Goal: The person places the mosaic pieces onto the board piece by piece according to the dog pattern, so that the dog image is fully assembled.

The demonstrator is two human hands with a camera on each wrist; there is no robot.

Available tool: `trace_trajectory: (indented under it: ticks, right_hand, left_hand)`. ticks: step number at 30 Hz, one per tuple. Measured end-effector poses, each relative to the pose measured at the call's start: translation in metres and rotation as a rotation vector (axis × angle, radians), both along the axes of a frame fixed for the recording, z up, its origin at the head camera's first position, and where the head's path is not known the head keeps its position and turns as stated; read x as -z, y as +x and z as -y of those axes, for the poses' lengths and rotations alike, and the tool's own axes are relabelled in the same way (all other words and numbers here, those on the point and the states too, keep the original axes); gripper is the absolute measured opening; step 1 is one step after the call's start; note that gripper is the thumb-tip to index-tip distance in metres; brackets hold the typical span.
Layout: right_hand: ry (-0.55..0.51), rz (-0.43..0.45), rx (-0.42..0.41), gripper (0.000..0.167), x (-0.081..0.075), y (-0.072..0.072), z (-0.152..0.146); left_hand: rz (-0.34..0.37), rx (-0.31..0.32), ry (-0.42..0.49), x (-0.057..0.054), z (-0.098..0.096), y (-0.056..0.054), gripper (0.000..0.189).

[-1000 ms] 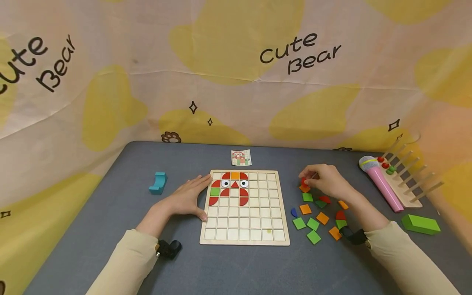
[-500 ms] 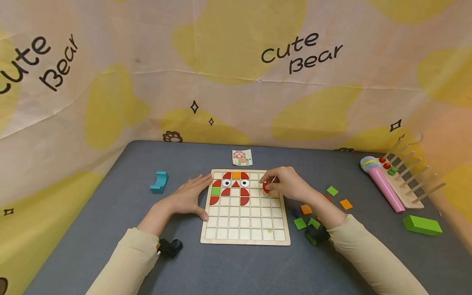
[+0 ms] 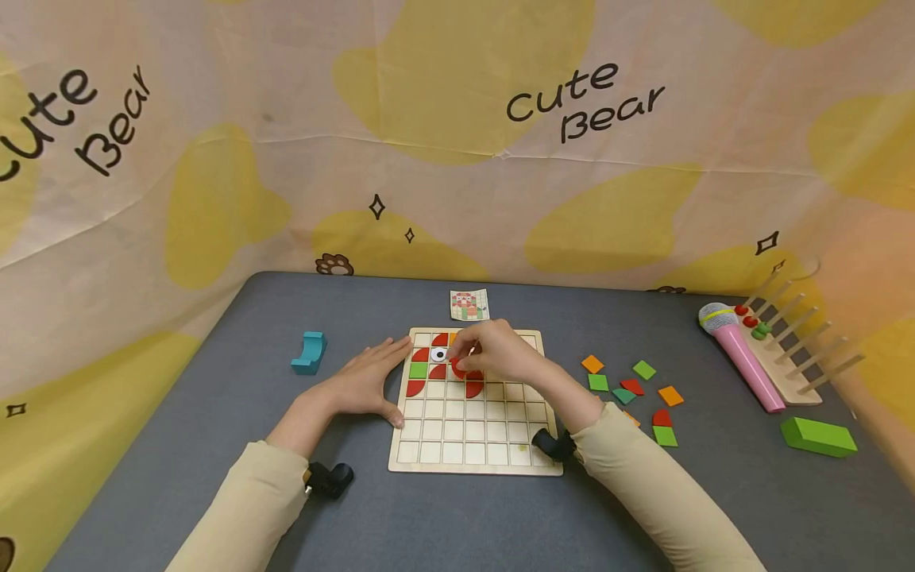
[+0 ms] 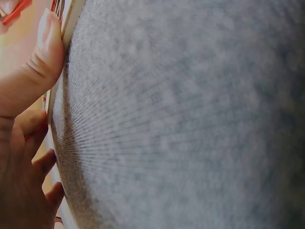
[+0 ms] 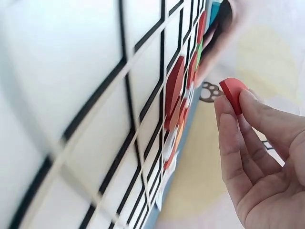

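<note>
Placement step, we judge: right fingers (image 5: 230, 138) pinch a red piece (image 5: 233, 93); extended left fingers (image 3: 382, 350) touch the board (image 3: 475, 433); seating next needs alignment.

Small round-edged red piece (image 5: 233, 95): showing plain red
Pale square wooden board (image 3: 474, 453): I'm seeing whitish square cells repeating
Pale cloth backdrop (image 3: 443, 179): displaying yellow blotches, black lettering
Long pink microphone (image 3: 745, 360): wearing a yellow band
</note>
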State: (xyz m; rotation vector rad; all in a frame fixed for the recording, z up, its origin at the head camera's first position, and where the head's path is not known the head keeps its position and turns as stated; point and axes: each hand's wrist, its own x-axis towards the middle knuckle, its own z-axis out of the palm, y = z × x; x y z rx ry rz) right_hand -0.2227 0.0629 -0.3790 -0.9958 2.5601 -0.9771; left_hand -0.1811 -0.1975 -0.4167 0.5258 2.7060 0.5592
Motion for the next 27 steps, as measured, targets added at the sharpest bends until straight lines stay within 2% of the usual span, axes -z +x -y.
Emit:
trace_trajectory:
  ticks: [6, 14, 21, 27]
  right_hand:
    - [-0.002, 0.047, 0.001, 0.008, 0.003, -0.001, 0.017]
    - [0.066, 0.028, -0.044, 0.007, 0.006, 0.002, 0.033]
    - [0.087, 0.053, -0.062, 0.008, 0.012, 0.003, 0.038]
    - [0.123, 0.004, -0.072, 0.009, 0.013, 0.005, 0.040]
  left_hand:
    - [-0.004, 0.001, 0.007, 0.000, 0.001, 0.000, 0.128]
    - [-0.007, 0.011, 0.016, 0.001, 0.002, 0.000, 0.126]
    - [-0.006, 0.007, 0.023, 0.001, 0.002, 0.001, 0.126]
    - [-0.008, 0.005, 0.021, 0.001, 0.002, 0.000, 0.126]
